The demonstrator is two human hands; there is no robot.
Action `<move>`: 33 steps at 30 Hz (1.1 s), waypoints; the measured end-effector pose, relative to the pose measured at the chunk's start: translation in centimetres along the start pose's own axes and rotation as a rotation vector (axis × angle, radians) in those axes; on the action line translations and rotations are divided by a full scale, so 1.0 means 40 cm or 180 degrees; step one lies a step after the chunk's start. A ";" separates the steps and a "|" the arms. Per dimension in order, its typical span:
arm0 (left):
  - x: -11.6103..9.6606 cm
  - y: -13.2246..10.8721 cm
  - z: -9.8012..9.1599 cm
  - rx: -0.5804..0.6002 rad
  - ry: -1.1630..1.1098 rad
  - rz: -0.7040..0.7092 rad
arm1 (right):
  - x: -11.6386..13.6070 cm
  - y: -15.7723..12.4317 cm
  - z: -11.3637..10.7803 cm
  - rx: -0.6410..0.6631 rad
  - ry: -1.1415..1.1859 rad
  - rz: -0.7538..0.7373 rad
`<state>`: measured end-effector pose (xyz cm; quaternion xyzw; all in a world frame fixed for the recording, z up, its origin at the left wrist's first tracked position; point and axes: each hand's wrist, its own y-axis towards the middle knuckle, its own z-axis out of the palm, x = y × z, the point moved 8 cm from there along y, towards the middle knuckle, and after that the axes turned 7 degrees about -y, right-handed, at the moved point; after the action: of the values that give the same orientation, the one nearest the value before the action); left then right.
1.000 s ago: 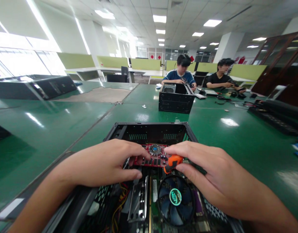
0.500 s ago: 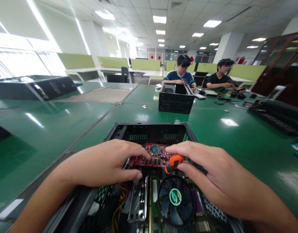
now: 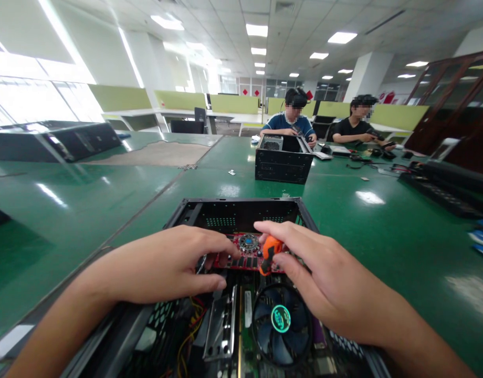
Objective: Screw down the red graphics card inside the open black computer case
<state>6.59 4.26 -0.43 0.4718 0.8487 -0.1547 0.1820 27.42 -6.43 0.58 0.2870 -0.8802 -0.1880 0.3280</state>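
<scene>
A red graphics card (image 3: 248,261) with a small round fan sits in the far part of an open black computer case (image 3: 241,201). Over the card's left end is my left hand (image 3: 178,260); its fingers curve down against the card and its thumb stands apart, gripping nothing that I can see. Between thumb and fingers, my right hand (image 3: 324,268) holds a screwdriver with an orange and black handle (image 3: 270,252), above the card's right side. The screwdriver's shaft cannot be made out. A black cooler fan (image 3: 281,324) lies nearer to me, below the right hand.
Inside the case are a metal bracket (image 3: 221,325) and yellow and red wires (image 3: 190,331). Across the green table (image 3: 210,184) stands another computer case (image 3: 283,165), with two people working behind it. More black cases (image 3: 80,143) lie at left, cables and parts at right.
My right hand has shifted left over the graphics card with the screwdriver, whose handle now stands more upright. My left hand keeps its place on the card's left end.
</scene>
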 end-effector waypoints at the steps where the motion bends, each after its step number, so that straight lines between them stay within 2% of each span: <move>1: 0.002 0.001 0.001 0.0010 0.0001 -0.0021 | -0.002 -0.001 0.001 0.0014 0.0008 0.0017; 8: -0.001 0.004 0.002 0.0022 -0.0065 0.0020 | 0.034 -0.001 -0.022 0.0021 0.0293 -0.0100; 14: -0.002 0.004 0.009 0.0106 -0.0125 0.0001 | 0.069 -0.014 -0.007 0.0525 0.0706 -0.0156; 21: -0.001 0.004 0.007 0.0050 -0.0079 0.0055 | 0.064 -0.021 0.009 0.0735 0.0512 -0.0105; 25: 0.001 0.003 0.008 0.0067 -0.0088 0.0061 | 0.064 -0.024 0.010 0.0718 0.0512 -0.0103; 30: -0.004 0.002 0.003 0.0019 -0.0026 0.0070 | 0.067 -0.027 0.007 0.0392 0.0730 -0.0273; 33: -0.003 0.001 0.001 -0.0010 -0.0024 0.0072 | 0.073 -0.022 0.011 0.0496 0.0817 -0.0316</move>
<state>6.69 4.17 -0.42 0.4805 0.8429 -0.1532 0.1877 25.65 -8.89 1.18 0.3764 -0.8276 -0.0969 0.4049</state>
